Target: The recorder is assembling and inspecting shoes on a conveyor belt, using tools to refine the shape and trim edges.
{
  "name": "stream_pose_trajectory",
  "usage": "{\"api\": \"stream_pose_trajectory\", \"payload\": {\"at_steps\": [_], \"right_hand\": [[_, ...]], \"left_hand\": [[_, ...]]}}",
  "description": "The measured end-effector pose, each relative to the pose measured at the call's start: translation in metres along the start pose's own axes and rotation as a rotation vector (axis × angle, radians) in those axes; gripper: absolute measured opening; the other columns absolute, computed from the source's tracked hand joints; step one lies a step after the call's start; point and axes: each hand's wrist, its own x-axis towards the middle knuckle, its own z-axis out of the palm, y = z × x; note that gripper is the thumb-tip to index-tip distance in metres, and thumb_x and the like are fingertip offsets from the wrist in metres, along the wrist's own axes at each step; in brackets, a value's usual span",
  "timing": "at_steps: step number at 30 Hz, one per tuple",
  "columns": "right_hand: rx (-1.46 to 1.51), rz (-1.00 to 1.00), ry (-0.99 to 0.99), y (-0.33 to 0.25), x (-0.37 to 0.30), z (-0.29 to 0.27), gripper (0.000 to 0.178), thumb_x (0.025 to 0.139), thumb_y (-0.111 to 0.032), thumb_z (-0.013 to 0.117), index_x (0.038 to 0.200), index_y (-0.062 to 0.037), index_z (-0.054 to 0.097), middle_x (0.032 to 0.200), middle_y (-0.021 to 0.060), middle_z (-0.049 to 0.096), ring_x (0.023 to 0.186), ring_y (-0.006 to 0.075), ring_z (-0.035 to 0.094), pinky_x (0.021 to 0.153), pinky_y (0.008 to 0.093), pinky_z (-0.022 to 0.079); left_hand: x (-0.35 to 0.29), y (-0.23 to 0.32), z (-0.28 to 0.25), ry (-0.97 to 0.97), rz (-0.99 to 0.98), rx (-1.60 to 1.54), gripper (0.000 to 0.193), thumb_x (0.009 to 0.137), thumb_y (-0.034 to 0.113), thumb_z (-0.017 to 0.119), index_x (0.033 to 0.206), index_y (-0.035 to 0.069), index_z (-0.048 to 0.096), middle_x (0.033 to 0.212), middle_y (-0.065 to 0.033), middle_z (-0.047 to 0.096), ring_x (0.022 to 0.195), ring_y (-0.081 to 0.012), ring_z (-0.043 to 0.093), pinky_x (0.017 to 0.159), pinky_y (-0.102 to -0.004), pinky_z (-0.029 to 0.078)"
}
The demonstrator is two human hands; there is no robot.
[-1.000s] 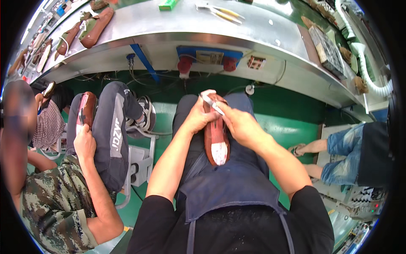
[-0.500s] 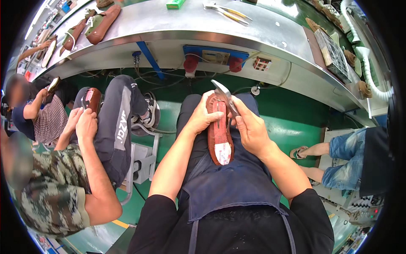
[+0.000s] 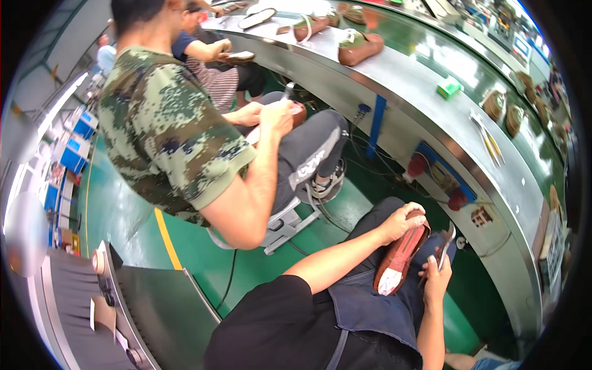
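Note:
My left hand point(image 3: 404, 223) is closed round the toe end of a reddish-brown shoe point(image 3: 402, 256), held sole up over my lap. A white patch covers the heel end of its underside. To the right of the shoe, my right hand point(image 3: 436, 277) is closed on a metal hand tool point(image 3: 445, 246) with a silver head and a dark handle. The tool's exact kind is unclear. Its head points up and away from me, apart from the sole. A dark blue apron point(image 3: 373, 311) lies across my lap under the shoe.
A metal-edged bench point(image 3: 425, 98) curves ahead, carrying a green box point(image 3: 449, 87), yellow-handled pliers point(image 3: 488, 139) and brown-green shoes point(image 3: 359, 48). On my left a co-worker in a camouflage shirt point(image 3: 179, 135) works on a shoe. A dark machine point(image 3: 163, 308) stands at lower left.
The view has swung left, bringing the co-worker and the machine further in. The tool has come away from the sole to its right. My left hand has moved to the shoe's toe.

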Motion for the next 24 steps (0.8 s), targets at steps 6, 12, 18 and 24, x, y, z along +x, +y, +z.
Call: {"api": "stream_pose_trajectory", "payload": {"at_steps": [6, 12, 18, 24], "right_hand": [[0.115, 0.124, -0.041, 0.010, -0.001, -0.024, 0.037, 0.100, -0.016, 0.069, 0.130, 0.0010, 0.059, 0.092, 0.0033, 0.064, 0.074, 0.0103, 0.064, 0.061, 0.0254, 0.056], [0.250, 0.139, 0.034, 0.007, -0.010, -0.034, 0.039, 0.100, -0.020, 0.072, 0.130, 0.0001, 0.057, 0.093, 0.0039, 0.065, 0.077, 0.0121, 0.065, 0.064, 0.0296, 0.060], [0.436, 0.148, -0.095, 0.008, -0.017, -0.049, 0.048, 0.100, -0.032, 0.073, 0.133, -0.0009, 0.056, 0.098, 0.0083, 0.070, 0.068, 0.0144, 0.066, 0.054, 0.0335, 0.062], [0.410, 0.134, 0.022, 0.035, -0.020, -0.069, 0.039, 0.103, -0.027, 0.067, 0.132, -0.0037, 0.058, 0.098, 0.0044, 0.072, 0.071, 0.0147, 0.071, 0.053, 0.0294, 0.058]], "left_hand": [[-0.018, 0.017, -0.003, 0.119, 0.114, 0.122, 0.032, 0.103, 0.024, 0.070, 0.128, 0.007, 0.060, 0.112, -0.0028, 0.066, 0.109, -0.0120, 0.061, 0.101, -0.0304, 0.048], [-0.031, 0.048, -0.002, 0.282, 0.250, -0.150, 0.034, 0.107, 0.023, 0.063, 0.136, 0.006, 0.055, 0.117, -0.0084, 0.073, 0.111, -0.0169, 0.066, 0.103, -0.0340, 0.049], [-0.044, 0.060, 0.011, 0.541, 0.317, -0.578, 0.031, 0.111, 0.024, 0.057, 0.137, 0.008, 0.056, 0.124, -0.0089, 0.070, 0.119, -0.0188, 0.064, 0.107, -0.0363, 0.049], [-0.091, 0.024, 0.029, 0.379, 0.175, -0.388, 0.036, 0.109, 0.020, 0.061, 0.141, 0.005, 0.053, 0.137, -0.0062, 0.060, 0.126, -0.0162, 0.056, 0.111, -0.0335, 0.044]]}}
